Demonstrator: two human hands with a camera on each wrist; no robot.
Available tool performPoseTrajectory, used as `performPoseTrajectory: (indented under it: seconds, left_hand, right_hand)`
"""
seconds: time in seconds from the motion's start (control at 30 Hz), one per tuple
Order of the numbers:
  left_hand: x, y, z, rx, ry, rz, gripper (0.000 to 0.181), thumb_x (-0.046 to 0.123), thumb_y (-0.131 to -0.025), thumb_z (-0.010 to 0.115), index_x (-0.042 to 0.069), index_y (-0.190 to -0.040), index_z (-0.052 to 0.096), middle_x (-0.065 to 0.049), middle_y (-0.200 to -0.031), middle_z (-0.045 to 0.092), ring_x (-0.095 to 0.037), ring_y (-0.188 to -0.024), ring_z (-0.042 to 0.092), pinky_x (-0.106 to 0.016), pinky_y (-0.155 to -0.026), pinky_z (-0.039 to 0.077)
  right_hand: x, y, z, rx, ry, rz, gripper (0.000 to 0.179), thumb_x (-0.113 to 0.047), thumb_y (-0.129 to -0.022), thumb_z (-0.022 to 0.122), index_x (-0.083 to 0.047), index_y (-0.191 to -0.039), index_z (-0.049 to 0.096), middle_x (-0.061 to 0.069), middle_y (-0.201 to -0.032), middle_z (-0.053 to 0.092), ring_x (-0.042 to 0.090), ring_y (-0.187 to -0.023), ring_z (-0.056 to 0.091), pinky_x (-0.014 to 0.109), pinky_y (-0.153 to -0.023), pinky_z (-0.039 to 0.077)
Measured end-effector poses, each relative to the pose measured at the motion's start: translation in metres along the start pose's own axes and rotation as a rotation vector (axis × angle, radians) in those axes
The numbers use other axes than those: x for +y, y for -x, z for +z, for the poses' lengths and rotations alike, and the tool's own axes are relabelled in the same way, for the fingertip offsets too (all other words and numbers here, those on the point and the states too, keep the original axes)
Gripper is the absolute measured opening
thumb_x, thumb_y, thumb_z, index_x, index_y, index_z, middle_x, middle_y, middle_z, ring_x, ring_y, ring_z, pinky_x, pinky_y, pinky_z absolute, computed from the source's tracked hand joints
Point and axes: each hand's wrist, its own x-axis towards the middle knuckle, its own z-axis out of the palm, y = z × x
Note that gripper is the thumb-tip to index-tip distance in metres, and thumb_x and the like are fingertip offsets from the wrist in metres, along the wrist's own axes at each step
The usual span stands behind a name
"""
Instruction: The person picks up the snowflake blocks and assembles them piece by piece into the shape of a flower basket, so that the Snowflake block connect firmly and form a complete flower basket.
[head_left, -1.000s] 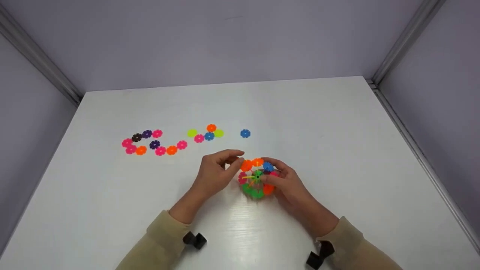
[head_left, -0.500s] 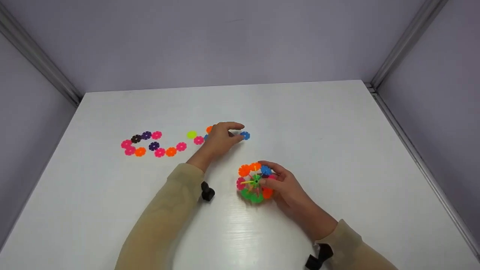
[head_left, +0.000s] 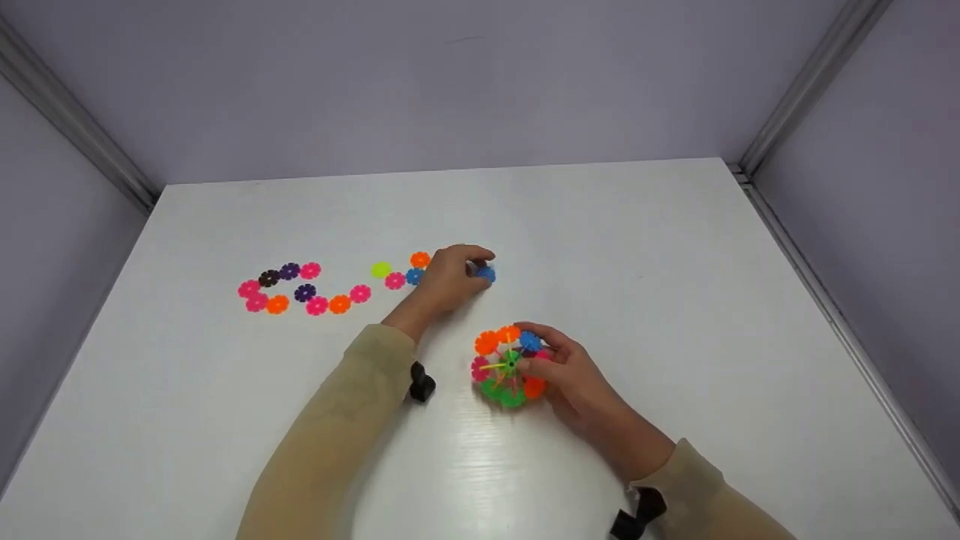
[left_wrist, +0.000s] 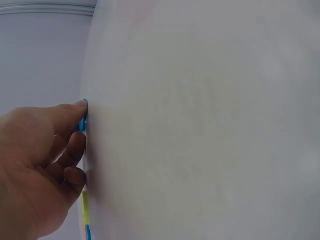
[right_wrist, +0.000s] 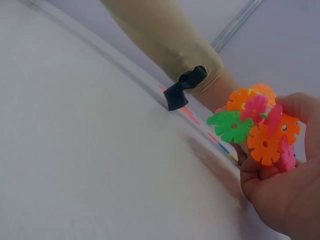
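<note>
My left hand (head_left: 452, 277) is over the table, its thumb and fingers at the edges of a blue notched snowflake disc (head_left: 487, 275). In the left wrist view, a sliver of this blue disc (left_wrist: 82, 124) shows between the thumb and curled fingers, close to the tabletop. My right hand (head_left: 581, 375) grips a wheel-shaped build of snowflake discs (head_left: 511, 397), with the thumb near its green hub. Orange, pink, green and blue discs form its rim. The right wrist view shows the build's green disc (right_wrist: 233, 126) and several orange and pink ones, partly covered by the fingers.
Loose pink, orange, purple and black discs (head_left: 317, 305) lie flat at the left of the white table (head_left: 637, 255). Nearer the left hand are a yellow disc (head_left: 382, 269), a pink disc (head_left: 395, 280) and an orange disc (head_left: 420, 259). Grey walls (head_left: 450, 90) enclose the table.
My left hand has left the wheel build, reached forward to the lone blue disc and taken it between thumb and fingers. The right hand has stayed on the build, nearly still.
</note>
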Motion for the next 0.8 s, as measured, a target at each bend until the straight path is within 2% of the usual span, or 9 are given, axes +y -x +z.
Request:
performPoseTrajectory:
  seconds: [0.13,0.27,0.37,0.47,0.6,0.8]
  left_hand:
    - [-0.002,0.012,-0.002,0.011,0.016,-0.003,0.035,0.013,-0.099,0.075,0.011,-0.135,0.072,-0.005,-0.114,0.067,-0.023,-0.105,0.06,-0.032,-0.096,0.055]
    - [0.002,0.032,-0.006,0.038,0.062,-0.021,0.025,0.019,-0.1,0.077,0.013,-0.124,0.08,0.001,-0.111,0.073,-0.02,-0.102,0.063,-0.03,-0.091,0.057]
    - [0.01,0.052,-0.011,0.039,0.112,0.026,0.026,0.019,-0.103,0.073,0.011,-0.127,0.079,-0.001,-0.109,0.074,-0.022,-0.099,0.065,-0.03,-0.087,0.058]
    - [0.019,0.074,-0.015,0.028,0.156,0.103,0.03,0.017,-0.106,0.068,0.008,-0.133,0.075,-0.004,-0.108,0.073,-0.027,-0.097,0.068,-0.031,-0.085,0.058]
    - [0.033,0.1,-0.015,0.054,0.177,0.172,0.027,0.017,-0.104,0.071,0.011,-0.129,0.076,0.003,-0.105,0.076,-0.024,-0.092,0.069,-0.029,-0.081,0.058]
    - [0.044,0.125,-0.006,0.07,0.194,0.238,0.022,0.018,-0.102,0.075,0.015,-0.123,0.081,0.011,-0.103,0.078,-0.016,-0.08,0.061,-0.026,-0.07,0.051]
  right_hand:
    - [0.0,0.0,0.001,-0.019,-0.035,-0.012,0.067,0.0,-0.093,0.077,-0.004,-0.154,0.047,0.017,-0.145,0.057,0.03,-0.133,0.058,0.038,-0.105,0.054]
    - [0.0,0.0,0.002,-0.019,-0.038,-0.005,0.067,-0.001,-0.094,0.077,-0.004,-0.154,0.048,0.017,-0.146,0.057,0.03,-0.133,0.058,0.038,-0.105,0.054]
    - [0.0,0.0,0.002,-0.012,-0.025,0.004,0.068,-0.001,-0.093,0.079,-0.005,-0.154,0.048,0.017,-0.148,0.055,0.03,-0.135,0.057,0.038,-0.106,0.053]
    - [0.0,0.0,0.003,-0.007,-0.004,0.007,0.069,-0.002,-0.092,0.079,-0.005,-0.154,0.049,0.017,-0.149,0.054,0.03,-0.136,0.055,0.037,-0.106,0.053]
    - [0.001,0.0,0.003,-0.009,0.023,0.003,0.069,-0.001,-0.091,0.08,-0.004,-0.153,0.049,0.017,-0.148,0.054,0.03,-0.135,0.055,0.037,-0.105,0.054]
    - [0.002,0.001,0.004,-0.036,0.053,-0.004,0.069,0.0,-0.091,0.078,-0.002,-0.153,0.048,0.018,-0.146,0.058,0.03,-0.134,0.058,0.037,-0.104,0.054]
